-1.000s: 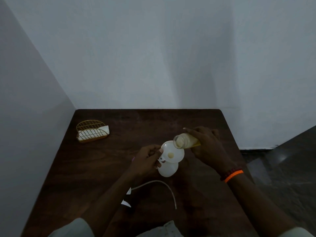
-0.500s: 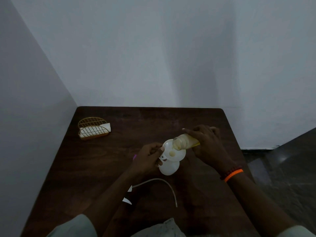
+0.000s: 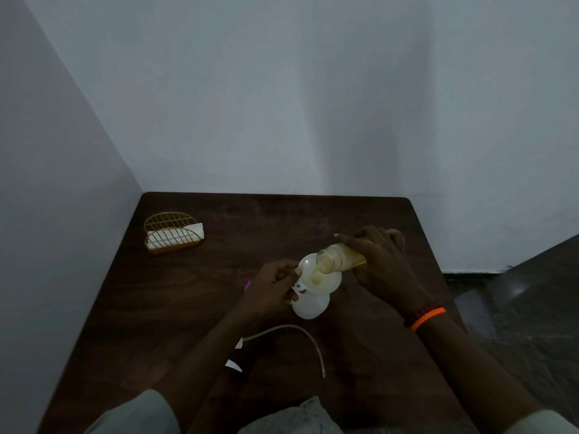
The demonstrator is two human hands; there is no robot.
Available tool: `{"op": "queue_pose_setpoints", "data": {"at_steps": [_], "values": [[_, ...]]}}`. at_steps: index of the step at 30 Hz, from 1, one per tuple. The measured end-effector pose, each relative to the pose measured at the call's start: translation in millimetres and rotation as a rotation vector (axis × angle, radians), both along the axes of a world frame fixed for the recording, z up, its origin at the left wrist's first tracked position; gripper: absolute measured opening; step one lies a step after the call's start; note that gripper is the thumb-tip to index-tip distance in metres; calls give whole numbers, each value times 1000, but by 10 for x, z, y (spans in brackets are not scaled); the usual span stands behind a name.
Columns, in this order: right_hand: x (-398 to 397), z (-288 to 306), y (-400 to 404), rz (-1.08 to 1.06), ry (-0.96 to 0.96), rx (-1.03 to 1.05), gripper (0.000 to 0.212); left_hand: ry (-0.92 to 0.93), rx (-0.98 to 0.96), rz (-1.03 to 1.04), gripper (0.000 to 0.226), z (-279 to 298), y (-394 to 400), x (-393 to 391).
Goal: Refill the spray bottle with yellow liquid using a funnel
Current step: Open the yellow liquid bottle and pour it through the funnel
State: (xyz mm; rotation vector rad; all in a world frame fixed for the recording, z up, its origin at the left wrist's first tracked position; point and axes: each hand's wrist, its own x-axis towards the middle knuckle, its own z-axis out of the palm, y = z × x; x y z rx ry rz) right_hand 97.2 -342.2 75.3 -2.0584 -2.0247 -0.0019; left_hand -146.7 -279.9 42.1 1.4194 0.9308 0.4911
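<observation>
A white spray bottle [image 3: 310, 304] stands on the dark wooden table [image 3: 194, 302] with a white funnel [image 3: 326, 281] set in its neck. My left hand [image 3: 272, 288] grips the bottle and the funnel's left rim. My right hand [image 3: 380, 261] holds a clear bottle of yellow liquid [image 3: 336, 260] tipped almost flat, its mouth over the funnel's bowl. A little yellow liquid [image 3: 316, 279] lies at the funnel's centre. The spray head's white dip tube [image 3: 300, 335] curves across the table in front of the bottle; the head itself is mostly hidden under my left forearm.
A gold wire napkin holder [image 3: 172, 232] with white napkins stands at the table's far left. A small pink object [image 3: 247, 285] peeks out beside my left hand. White walls close in behind and to the left; the table's right edge drops to a dark floor.
The bottle of yellow liquid has tilted lower, and its mouth has moved further over the funnel. My left hand keeps its hold on the spray bottle.
</observation>
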Motion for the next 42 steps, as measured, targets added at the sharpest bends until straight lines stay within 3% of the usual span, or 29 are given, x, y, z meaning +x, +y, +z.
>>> {"op": "queue_pose_setpoints", "data": {"at_steps": [42], "values": [[61,-42,-29,-28,-54,0,67,-17,-13,-18,23,12,-13,-13]]}}
